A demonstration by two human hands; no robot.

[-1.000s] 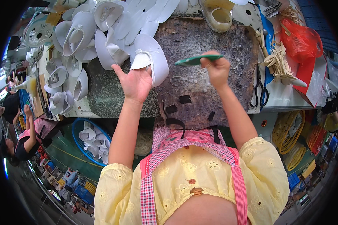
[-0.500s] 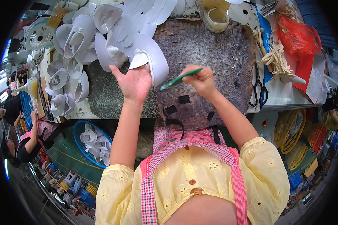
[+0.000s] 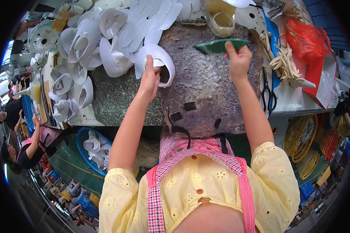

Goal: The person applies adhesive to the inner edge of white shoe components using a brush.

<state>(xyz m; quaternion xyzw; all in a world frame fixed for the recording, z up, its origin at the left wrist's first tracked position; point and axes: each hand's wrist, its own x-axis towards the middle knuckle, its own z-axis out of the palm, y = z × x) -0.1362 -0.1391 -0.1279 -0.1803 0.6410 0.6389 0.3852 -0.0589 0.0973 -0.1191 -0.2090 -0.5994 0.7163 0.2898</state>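
A white slipper-like piece, with a rounded band and an opening, is held up in my left hand. The fingers close round its edge, with the thumb on the outside. My right hand grips a flat green scraper between thumb and fingers, above the worn mat. The two hands are well apart. Behind the left hand lie flat white sole-shaped sheets, and more white slipper-like pieces are heaped to the left.
A cup crusted with yellowish residue stands at the mat's far edge. Black scissors, pale strips and a red plastic bag lie on the right. A blue basket of white pieces stands at lower left. A co-worker is at far left.
My left hand has turned from palm up to gripping the white piece, which has rotated so its opening shows. My right hand has moved right and away from me with the green scraper.
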